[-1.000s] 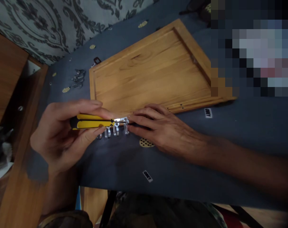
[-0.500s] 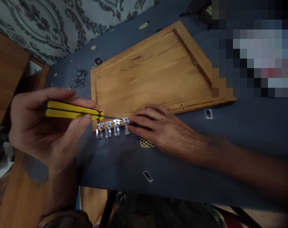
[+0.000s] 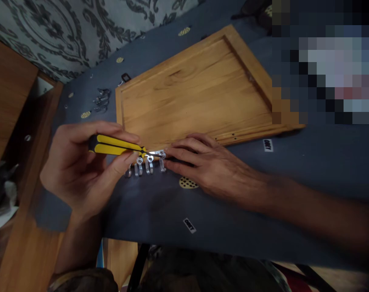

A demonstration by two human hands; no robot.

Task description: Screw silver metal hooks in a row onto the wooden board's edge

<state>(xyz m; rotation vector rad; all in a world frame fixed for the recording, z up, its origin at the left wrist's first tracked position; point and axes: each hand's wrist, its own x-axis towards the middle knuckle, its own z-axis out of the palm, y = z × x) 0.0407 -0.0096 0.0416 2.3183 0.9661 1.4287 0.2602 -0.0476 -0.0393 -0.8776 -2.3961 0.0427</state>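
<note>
On the blue cloth (image 3: 239,231), in the head view, a big wooden board (image 3: 196,89) lies flat, with a row of silver hooks (image 3: 150,159) along its near edge. The hooks poke out past the wood, maybe so their flat tops can sit snug on it. The left hand (image 3: 78,170) pinches a yellow and black screwdriver (image 3: 119,147) between thumb and fingers, low on the handle, likely to steer its thin tip. The tip points at the right end of the row. The right hand (image 3: 215,166) lies by the board's edge, its fingertips at that same end, perhaps to keep it still; I can't tell if they pinch it or just press. A small heap of metal bits (image 3: 101,100) sits left of the board. Half a second ago, the left hand was farther left; now it is closer and hides more of the row. The right hand and board look the same.
</note>
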